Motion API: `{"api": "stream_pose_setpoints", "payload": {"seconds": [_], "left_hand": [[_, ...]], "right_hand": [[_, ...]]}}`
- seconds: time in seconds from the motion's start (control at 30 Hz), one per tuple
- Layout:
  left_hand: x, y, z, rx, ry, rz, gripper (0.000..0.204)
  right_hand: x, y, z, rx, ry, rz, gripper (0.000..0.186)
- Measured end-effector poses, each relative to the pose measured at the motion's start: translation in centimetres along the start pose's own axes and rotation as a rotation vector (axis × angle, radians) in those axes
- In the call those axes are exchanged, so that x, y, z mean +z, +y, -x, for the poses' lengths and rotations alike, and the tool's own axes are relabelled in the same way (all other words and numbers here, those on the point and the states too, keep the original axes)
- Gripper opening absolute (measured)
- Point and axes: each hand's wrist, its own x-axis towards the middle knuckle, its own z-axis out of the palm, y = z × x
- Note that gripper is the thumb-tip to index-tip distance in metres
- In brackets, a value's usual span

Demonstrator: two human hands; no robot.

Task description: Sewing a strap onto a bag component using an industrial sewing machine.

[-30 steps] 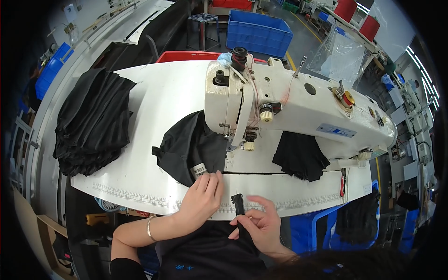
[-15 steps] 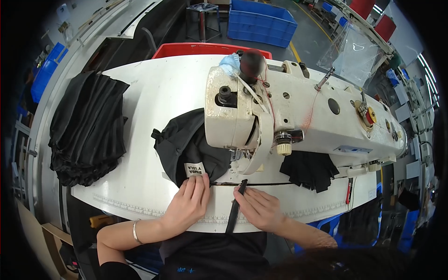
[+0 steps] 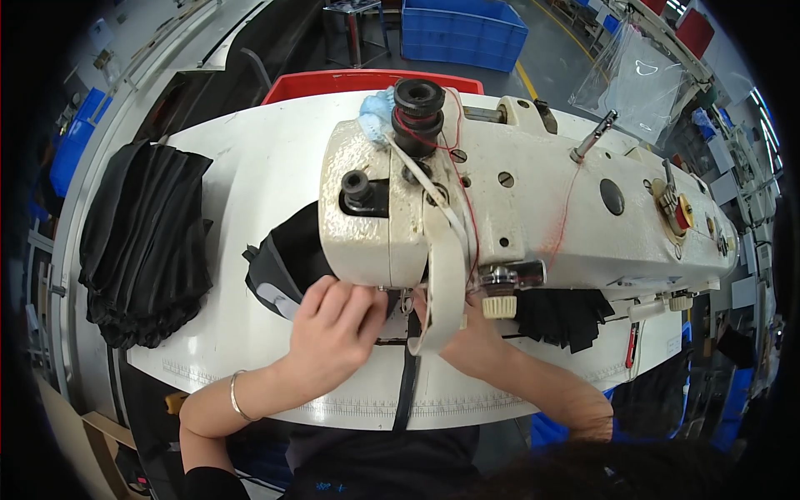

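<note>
From my end I see a sewing workshop: industrial sewing machine [image 3: 542, 196] at two o'clock, stacked black fabric [image 3: 146, 237] at nine, blue crate [image 3: 462, 37] near twelve.

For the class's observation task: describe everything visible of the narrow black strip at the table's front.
The narrow black strip looks like flat, dark fabric tape. It lies on the white table, nearly straight and slanting slightly left toward the person, crossing the ruler scale to the front edge, where it meets dark clothing and its end is unclear. Its upper end disappears near the sewing machine and right hand; whether that hand grips it cannot be told.
</note>
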Motion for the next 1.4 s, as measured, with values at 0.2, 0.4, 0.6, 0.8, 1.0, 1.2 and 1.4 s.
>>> {"api": "stream_pose_setpoints", "payload": {"seconds": [0.2,0.4,0.6,0.8,1.0,1.2,1.4], "left_hand": [[3.9,-1.6,1.7,-0.066,-0.15,0.458,0.038],[3.3,-1.5,0.6,-0.201,-0.099,0.589,0.032],[4.6,-2.1,2.5,-0.185,-0.163,0.535,0.029],[5.4,-2.6,3.4,-0.297,-0.082,0.645,0.039],[4.2,-2.2,2.2,0.016,0.01,0.353,0.054],[3.9,-2.2,2.3,0.021,-0.001,0.335,0.056],[3.5,-2.3,2.0,0.005,-0.013,0.342,0.056]], "right_hand": [[-0.4,0.7,0.3,0.049,0.176,-0.151,0.02],[0.4,0.2,1.1,0.134,0.083,-0.306,0.016],[0.5,-1.1,2.0,0.088,-0.015,-0.294,0.022],[-0.8,-2.2,0.5,0.456,-0.08,-1.036,0.031],[0.5,-1.9,0.7,-0.119,-0.046,0.079,0.017],[2.7,-3.2,1.5,0.235,0.093,-0.793,0.027],[2.2,-2.6,2.2,0.394,-0.143,-1.328,0.043]]}}
